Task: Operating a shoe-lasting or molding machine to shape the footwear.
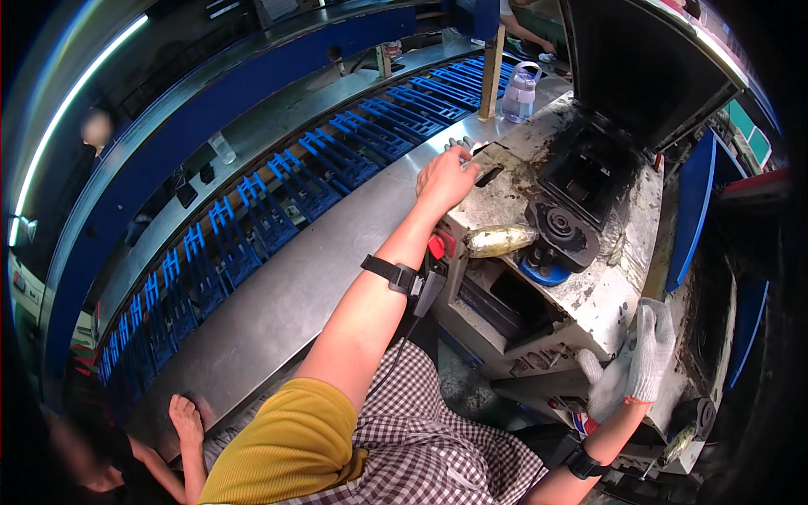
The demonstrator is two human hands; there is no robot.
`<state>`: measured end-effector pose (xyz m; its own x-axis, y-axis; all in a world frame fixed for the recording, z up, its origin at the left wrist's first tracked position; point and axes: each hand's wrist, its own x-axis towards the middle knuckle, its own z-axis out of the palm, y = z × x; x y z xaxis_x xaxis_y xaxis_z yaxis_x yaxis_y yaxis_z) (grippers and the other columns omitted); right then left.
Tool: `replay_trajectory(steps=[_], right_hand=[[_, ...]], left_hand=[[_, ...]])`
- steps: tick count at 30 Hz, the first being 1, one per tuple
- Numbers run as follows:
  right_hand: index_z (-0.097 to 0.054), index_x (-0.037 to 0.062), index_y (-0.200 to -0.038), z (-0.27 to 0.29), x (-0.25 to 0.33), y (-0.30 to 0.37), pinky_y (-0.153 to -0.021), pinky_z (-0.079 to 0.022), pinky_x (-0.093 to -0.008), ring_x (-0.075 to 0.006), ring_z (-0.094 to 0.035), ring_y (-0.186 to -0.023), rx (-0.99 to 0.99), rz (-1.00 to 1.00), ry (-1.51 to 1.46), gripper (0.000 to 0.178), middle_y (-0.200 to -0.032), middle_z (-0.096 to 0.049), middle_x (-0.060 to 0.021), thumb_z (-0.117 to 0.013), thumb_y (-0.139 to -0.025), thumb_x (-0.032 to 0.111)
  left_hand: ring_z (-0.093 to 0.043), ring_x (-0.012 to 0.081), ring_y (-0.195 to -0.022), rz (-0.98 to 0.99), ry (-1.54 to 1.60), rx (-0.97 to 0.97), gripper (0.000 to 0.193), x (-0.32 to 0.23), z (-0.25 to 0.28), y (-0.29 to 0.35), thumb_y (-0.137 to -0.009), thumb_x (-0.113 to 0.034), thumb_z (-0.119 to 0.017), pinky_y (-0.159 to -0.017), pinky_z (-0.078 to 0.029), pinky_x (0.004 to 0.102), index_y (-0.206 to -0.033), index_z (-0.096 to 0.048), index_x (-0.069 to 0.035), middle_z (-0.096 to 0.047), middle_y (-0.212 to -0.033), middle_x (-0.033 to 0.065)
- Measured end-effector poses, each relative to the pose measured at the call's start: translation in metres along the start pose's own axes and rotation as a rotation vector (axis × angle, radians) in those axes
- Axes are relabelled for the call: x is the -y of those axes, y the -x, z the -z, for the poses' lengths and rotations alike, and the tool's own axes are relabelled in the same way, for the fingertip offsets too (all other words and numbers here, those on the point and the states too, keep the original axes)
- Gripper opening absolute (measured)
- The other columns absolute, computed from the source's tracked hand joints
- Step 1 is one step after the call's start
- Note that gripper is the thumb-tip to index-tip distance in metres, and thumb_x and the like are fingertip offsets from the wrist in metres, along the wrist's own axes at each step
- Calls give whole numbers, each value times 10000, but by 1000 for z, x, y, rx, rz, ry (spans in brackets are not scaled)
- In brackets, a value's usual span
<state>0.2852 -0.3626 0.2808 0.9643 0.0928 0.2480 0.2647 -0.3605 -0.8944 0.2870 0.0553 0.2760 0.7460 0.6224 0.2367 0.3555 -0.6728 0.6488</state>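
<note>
**Bare hand at the bench's far edge, gloved hand at the near corner**

The left hand [446, 178] is bare and reaches out to the far left edge of the grimy machine bench [606, 286], fingers curled down over a small grey metal piece [484, 158] lying there; whether it pinches the piece I cannot tell. The bench top is pale, crusted and stained with dark residue. The right hand [635, 362] wears a white knitted glove, fingers spread loosely and holding nothing, just off the bench's near right corner. Between the hands, near the bench's left edge, lies a shiny yellowish oval part [501, 240] beside a round black disc [560, 227]. A smooth steel counter [286, 295] runs along the left, bordered by ribbed blue plastic conveyor carriers [337, 160]. A translucent water bottle [519, 91] stands at the far edge.
</note>
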Motion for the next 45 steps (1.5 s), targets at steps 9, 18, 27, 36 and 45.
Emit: replay_trajectory(steps=[9, 18, 27, 36, 45], right_hand=[[-651, 16, -1060, 2, -8, -1, -585, -379, -212, -40, -447, -665, -14, 62, 44, 195, -827, -571, 22, -565, -987, 175], [-652, 14, -1061, 2, -5, -1, -625, -399, -207, -40, -461, -707, 9, 46, 27, 186, -867, -590, 14, -566, -987, 162], [-643, 0, -1069, 3, -7, -2, -646, -401, -215, -61, -467, -718, 10, 17, 34, 171, -847, -569, 5, -567, -974, 120], [-643, -4, -1066, -1, -3, -2, -645, -408, -211, -58, -475, -723, 19, -6, -1, 172, -846, -574, 0, -571, -977, 123], [-641, -4, -1068, 3, -2, -1, -643, -398, -207, -52, -470, -718, 14, -21, -20, 167, -834, -566, 7, -572, -975, 116]], left_hand=[[-664, 310, -1023, -9, -12, -15, 393, 0, -1, -1, -837, -388, -652, -873, -497, 425, -1136, -668, -133, -709, -1045, 126], [-656, 332, -1038, 0, -8, -9, 380, -1, 1, 1, -846, -386, -653, -891, -492, 441, -1136, -660, -141, -706, -1053, 140], [-661, 318, -1034, 14, -3, -5, 392, -2, 3, 1, -839, -393, -652, -886, -496, 427, -1132, -672, -134, -705, -1071, 135], [-660, 310, -1038, 19, -14, -24, 392, 3, 5, 1, -836, -390, -652, -889, -492, 421, -1134, -674, -136, -705, -1074, 129], [-660, 309, -1037, 8, -5, -5, 393, 0, -1, -1, -837, -392, -654, -889, -491, 423, -1132, -675, -134, -706, -1070, 130]])
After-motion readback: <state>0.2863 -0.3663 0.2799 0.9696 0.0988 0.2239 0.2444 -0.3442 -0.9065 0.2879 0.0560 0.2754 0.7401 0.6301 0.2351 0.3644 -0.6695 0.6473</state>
